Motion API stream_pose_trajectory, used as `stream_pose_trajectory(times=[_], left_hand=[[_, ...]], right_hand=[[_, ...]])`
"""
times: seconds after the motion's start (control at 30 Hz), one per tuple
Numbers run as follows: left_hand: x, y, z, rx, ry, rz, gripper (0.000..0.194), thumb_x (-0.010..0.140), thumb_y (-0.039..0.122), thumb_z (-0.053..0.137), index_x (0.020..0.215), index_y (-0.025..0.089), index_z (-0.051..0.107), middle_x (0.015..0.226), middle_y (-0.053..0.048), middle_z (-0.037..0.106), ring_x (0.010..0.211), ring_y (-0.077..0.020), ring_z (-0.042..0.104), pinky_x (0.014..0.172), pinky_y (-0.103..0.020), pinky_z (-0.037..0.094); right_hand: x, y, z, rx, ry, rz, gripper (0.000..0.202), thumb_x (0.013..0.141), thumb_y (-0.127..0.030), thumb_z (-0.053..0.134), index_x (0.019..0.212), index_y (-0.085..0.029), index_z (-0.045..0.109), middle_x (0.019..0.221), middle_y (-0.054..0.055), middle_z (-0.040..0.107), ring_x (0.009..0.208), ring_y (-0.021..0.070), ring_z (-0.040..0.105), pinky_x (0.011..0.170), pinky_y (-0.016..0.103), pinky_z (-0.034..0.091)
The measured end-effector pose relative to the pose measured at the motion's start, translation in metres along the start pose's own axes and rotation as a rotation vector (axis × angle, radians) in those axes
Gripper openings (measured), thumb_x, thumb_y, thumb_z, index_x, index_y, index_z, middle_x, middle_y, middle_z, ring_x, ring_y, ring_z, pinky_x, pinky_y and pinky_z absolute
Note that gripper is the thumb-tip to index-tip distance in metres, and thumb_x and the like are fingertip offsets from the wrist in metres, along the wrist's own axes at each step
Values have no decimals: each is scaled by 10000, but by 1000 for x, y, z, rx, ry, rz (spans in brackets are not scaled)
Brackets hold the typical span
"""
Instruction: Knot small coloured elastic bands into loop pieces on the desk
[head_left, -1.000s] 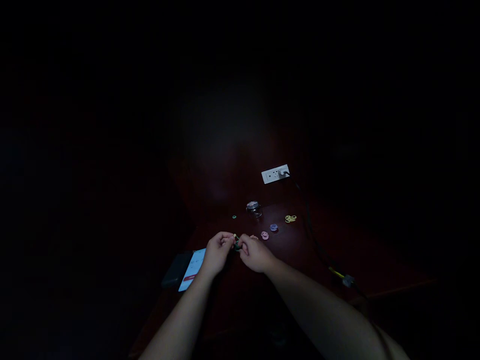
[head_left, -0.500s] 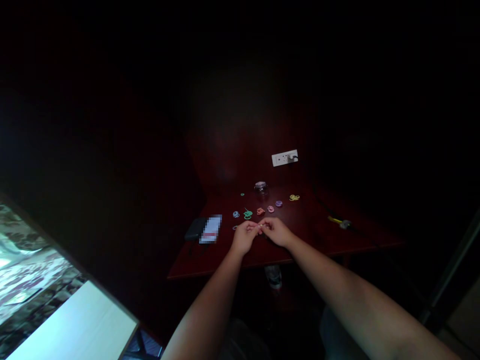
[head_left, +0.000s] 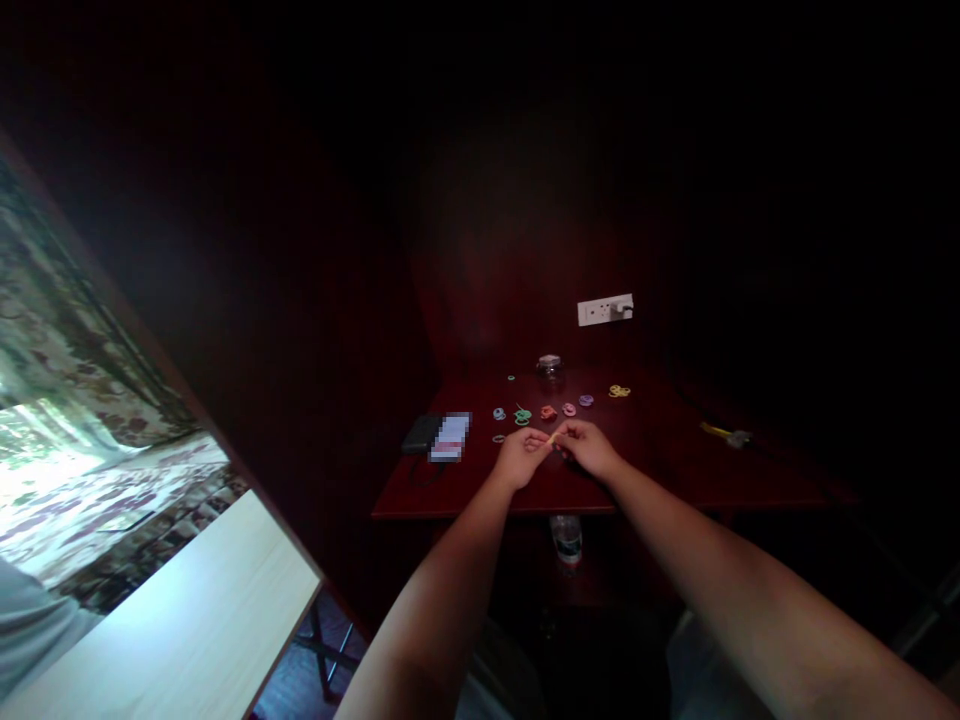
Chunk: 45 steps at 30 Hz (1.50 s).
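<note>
My left hand (head_left: 523, 455) and my right hand (head_left: 589, 448) meet over the dark red table (head_left: 450, 492). Between their fingertips is a small yellow band (head_left: 553, 438), pinched from both sides. Just beyond my hands lie little heaps of coloured bands: blue (head_left: 499, 413), green (head_left: 523, 415), orange (head_left: 549, 412), pink (head_left: 569, 410) and purple (head_left: 586, 400). Farther right sits a heap of yellow bands (head_left: 619, 391). One pale loose band (head_left: 499, 439) lies beside my left hand, and a single green band (head_left: 511, 378) lies farther back.
A clear lidded jar (head_left: 550, 372) stands at the back. On the left are a black case (head_left: 420, 434) and a blurred white item (head_left: 450, 437). A yellow-handled tool (head_left: 721, 433) lies right. A wall socket (head_left: 604, 310) holds a plug. Below the table is a bottle (head_left: 568, 540).
The view has shifted, so the table and hands appear farther right and slightly higher. More of the yellow band shows between my fingertips.
</note>
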<state>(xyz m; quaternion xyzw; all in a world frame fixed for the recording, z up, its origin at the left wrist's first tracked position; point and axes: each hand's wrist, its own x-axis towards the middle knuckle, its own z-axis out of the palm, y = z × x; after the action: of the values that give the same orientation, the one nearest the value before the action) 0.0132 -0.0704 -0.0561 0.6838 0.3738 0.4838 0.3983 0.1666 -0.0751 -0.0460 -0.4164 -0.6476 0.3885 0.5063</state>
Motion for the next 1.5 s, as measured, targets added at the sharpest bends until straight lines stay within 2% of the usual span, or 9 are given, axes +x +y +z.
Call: stream_pose_trajectory(times=[0.13,0.33,0.6,0.67,0.83,1.03,1.27,1.5], left_hand=[[1,-3,0,39,-19,-5,219,694,275,649,824,102,617,755,-87,658,660,-132,599,644,-260,472],[0,-3,1,106,-2,-16,176,705,254,625,789,101,602,701,-57,631,606,-110,560,605,-236,444],[-4,9,3,133,-53,14,116,726,222,582,771,115,575,683,-27,599,589,-89,519,599,-216,416],[-4,10,2,119,-54,7,111,728,223,575,764,118,573,683,-23,594,592,-88,518,597,-213,411],[-4,7,1,97,-25,15,124,693,231,606,740,124,563,640,0,564,582,-85,504,568,-198,388],[-4,8,2,65,31,30,127,696,244,603,721,135,543,634,4,555,575,-87,499,549,-197,371],[-2,3,1,82,51,42,184,715,306,602,737,137,531,631,-3,553,587,-93,497,578,-213,382],[-2,3,2,75,11,41,170,717,291,593,742,142,514,630,6,544,567,-85,478,553,-203,363]], right_hand=[[0,-1,0,28,54,20,155,669,-298,534,623,-150,519,490,-27,515,420,80,438,422,199,317],[-2,-3,1,41,25,27,143,646,-287,541,617,-147,525,504,-30,519,427,79,438,433,204,315],[0,0,1,105,85,84,135,622,-286,534,608,-160,487,493,-29,521,407,73,432,418,198,316],[-1,0,1,103,63,92,130,627,-283,531,621,-160,490,489,-33,516,406,73,429,417,195,313],[-5,5,2,-46,-49,-13,143,667,-290,543,642,-158,495,487,-46,502,434,76,429,446,194,325],[-6,7,3,-175,-46,-73,233,706,-371,541,634,-157,482,509,-40,485,468,84,424,455,196,314],[-8,2,2,-252,15,-110,338,708,-465,541,576,-169,447,488,-52,420,459,74,347,449,199,273],[-7,2,2,-214,5,-121,293,724,-411,524,577,-168,454,497,-49,428,469,78,362,465,201,286]])
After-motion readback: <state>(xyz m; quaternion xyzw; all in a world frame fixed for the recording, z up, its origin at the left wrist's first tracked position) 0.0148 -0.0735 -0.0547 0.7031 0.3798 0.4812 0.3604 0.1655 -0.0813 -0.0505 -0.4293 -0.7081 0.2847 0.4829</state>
